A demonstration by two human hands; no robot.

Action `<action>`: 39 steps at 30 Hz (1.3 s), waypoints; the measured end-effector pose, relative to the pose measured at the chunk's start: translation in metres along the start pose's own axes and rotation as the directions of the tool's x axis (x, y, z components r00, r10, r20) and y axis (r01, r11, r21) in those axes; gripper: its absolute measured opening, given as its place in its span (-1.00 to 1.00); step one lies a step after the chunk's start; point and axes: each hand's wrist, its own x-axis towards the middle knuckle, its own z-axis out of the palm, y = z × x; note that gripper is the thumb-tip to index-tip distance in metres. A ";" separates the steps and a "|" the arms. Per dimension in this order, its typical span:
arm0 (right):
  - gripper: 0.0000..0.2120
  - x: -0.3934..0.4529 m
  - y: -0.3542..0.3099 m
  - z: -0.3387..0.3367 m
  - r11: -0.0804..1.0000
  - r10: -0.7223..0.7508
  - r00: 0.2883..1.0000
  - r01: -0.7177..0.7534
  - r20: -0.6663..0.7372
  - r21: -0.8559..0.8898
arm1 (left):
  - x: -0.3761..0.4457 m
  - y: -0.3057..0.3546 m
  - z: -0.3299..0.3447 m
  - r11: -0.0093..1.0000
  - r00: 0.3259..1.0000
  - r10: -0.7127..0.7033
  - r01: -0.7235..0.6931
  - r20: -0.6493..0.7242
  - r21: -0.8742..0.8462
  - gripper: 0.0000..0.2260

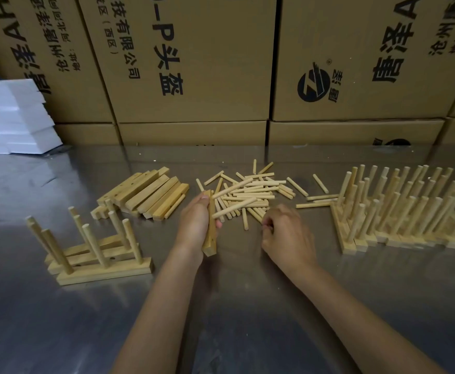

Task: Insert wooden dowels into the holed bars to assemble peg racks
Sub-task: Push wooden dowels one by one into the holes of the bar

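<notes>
My left hand [194, 225] grips a bar [211, 233] mid-bench, fingers curled round it, one end toward me. My right hand [285, 233] sits just beside the dowel pile [248, 195], fingers curled; I cannot tell whether they pinch a dowel. Spare bars [145, 195] lie left of the pile. Finished racks [410, 211] crowd the bench's right edge; three more racks [94, 252] stand at its left.

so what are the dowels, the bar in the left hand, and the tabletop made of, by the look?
Loose dowels: pale, apparently unfinished wood; matte, uniform light tan.
Bar gripped by the left hand: wood too, slightly yellower, square edges; whether it is coated is unclear.
Tabletop: looks like sheet metal, probably stainless steel; grey, with blurred reflections of the cartons and fine scratches.
</notes>
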 end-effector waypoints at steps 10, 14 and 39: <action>-0.89 -0.012 0.017 -0.041 0.989 0.141 0.957 -0.124 0.255 -0.080 | 0.002 -0.001 0.000 1.000 1.000 -0.010 0.010 -0.009 0.025 -0.80; -0.94 -0.021 0.028 -0.037 0.998 0.055 0.987 -0.058 0.151 0.016 | 0.002 -0.004 0.003 0.999 1.000 -0.016 0.015 0.012 0.049 -0.74; -0.90 -0.043 -0.010 -0.076 0.815 -0.399 0.917 0.367 -0.024 0.448 | -0.019 -0.001 0.024 0.999 0.992 0.049 -0.050 0.115 0.006 -0.76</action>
